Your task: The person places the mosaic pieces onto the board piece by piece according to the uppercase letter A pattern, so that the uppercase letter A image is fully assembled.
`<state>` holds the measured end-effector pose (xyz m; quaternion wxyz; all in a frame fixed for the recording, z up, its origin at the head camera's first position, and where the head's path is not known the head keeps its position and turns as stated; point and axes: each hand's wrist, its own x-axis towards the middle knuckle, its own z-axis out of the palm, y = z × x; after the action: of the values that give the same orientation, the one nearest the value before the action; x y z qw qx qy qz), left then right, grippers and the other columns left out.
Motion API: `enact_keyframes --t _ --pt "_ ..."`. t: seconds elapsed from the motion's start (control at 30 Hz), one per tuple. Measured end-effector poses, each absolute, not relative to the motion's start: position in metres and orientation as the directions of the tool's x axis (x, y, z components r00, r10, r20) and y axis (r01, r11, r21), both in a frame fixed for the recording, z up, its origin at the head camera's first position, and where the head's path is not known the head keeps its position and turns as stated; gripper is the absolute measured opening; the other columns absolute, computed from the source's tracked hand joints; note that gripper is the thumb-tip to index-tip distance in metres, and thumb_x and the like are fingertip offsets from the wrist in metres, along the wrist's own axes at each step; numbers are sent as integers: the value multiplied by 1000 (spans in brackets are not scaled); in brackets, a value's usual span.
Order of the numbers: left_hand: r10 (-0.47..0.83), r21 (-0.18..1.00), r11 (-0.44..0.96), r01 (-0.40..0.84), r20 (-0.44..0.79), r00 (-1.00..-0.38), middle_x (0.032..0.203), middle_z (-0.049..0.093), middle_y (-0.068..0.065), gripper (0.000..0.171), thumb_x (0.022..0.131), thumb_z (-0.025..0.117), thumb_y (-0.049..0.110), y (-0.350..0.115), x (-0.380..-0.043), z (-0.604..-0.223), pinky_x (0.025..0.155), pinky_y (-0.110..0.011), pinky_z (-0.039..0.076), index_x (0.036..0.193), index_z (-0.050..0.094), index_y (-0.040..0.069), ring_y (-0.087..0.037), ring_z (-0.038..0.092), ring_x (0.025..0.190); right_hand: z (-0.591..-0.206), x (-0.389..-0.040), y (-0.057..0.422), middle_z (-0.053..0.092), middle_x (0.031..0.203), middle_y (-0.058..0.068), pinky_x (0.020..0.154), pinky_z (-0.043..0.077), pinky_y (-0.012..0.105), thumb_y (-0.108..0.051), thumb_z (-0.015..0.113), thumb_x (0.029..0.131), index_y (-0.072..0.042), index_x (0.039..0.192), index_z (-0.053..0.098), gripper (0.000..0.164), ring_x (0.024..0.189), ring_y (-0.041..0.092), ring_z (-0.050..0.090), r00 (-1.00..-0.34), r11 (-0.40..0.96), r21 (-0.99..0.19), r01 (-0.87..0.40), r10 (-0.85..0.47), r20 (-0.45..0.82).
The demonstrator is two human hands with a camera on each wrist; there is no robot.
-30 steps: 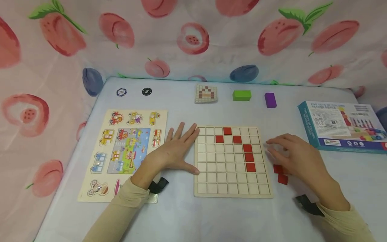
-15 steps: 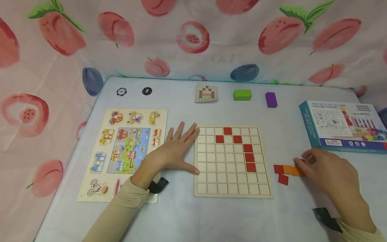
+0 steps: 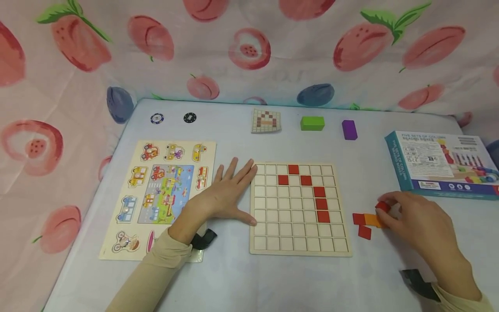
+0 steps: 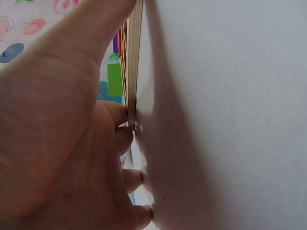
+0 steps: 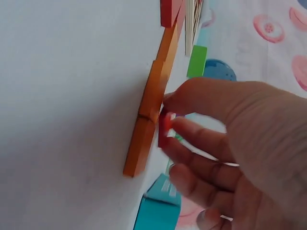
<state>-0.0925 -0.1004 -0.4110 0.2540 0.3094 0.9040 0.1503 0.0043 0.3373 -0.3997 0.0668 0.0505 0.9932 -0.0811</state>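
Note:
A pale wooden grid board (image 3: 300,252) lies in the middle of the table, with several red square tiles (image 3: 321,203) set in its cells. My left hand (image 3: 220,199) is spread flat, fingertips and thumb at the board's left edge. To the right of the board, my right hand (image 3: 425,227) pinches a red tile (image 5: 164,129) between thumb and fingers, beside a row of orange tiles (image 5: 144,139). Two more red tiles (image 3: 364,232) lie at the left end of that row. In the head view the right fingers hide part of the orange row.
A vehicle puzzle board (image 3: 117,251) lies left, partly under the left forearm. Along the back are two round chips (image 3: 189,117), a pattern card (image 3: 266,121), a green block (image 3: 312,123) and a purple block (image 3: 349,130). A boxed toy (image 3: 425,158) sits at the right.
My right hand has moved right, away from the board's edge, uncovering the orange tiles, and now pinches a red tile. The left hand has stayed in place.

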Motion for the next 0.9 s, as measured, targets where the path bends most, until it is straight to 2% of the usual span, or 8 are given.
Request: enact_keyframes --t 0.23,0.47,0.57,0.77,0.9 --pt "640 430 760 488 -364 -676 182 -12 -1 140 77 84 73 -101 -92 -412 133 -69 -6 173 1 16 -40 -19 167 -395 -6 309 76 98 13 62 44 29 -33 92 80 -14 111 79 38 85 27 63 -999 977 -213 -27 -33 -22" --pt "634 409 767 495 -363 -683 182 -12 -2 140 76 84 73 -101 -93 -411 133 -69 -5 173 1 15 -41 -18 167 -394 -29 256 79 104 8 75 57 45 -26 89 83 -14 112 80 33 87 24 67 -964 936 -232 -264 -262 39" --pt "636 409 765 497 -363 -681 182 -12 -2 140 76 84 73 -101 -93 -410 133 -69 -4 173 2 15 -41 -19 166 -396 -39 235 79 106 6 81 60 48 -25 87 85 -14 111 80 29 90 24 70 -933 901 -250 -355 -357 40" --pt "639 411 763 499 -363 -678 182 -11 -2 140 76 83 74 -99 -93 -412 133 -69 -4 173 2 15 -41 -18 167 -398 -55 201 75 91 -3 80 58 40 -26 86 86 -18 104 81 20 82 16 66 -871 833 -267 -484 -489 54" --pt "635 407 767 496 -365 -681 182 -12 -1 140 76 83 74 -99 -93 -411 133 -68 -3 173 2 15 -40 -18 167 -399 -64 181 77 95 -3 81 59 40 -25 86 87 -18 105 82 20 83 16 67 -834 791 -284 -541 -548 62"
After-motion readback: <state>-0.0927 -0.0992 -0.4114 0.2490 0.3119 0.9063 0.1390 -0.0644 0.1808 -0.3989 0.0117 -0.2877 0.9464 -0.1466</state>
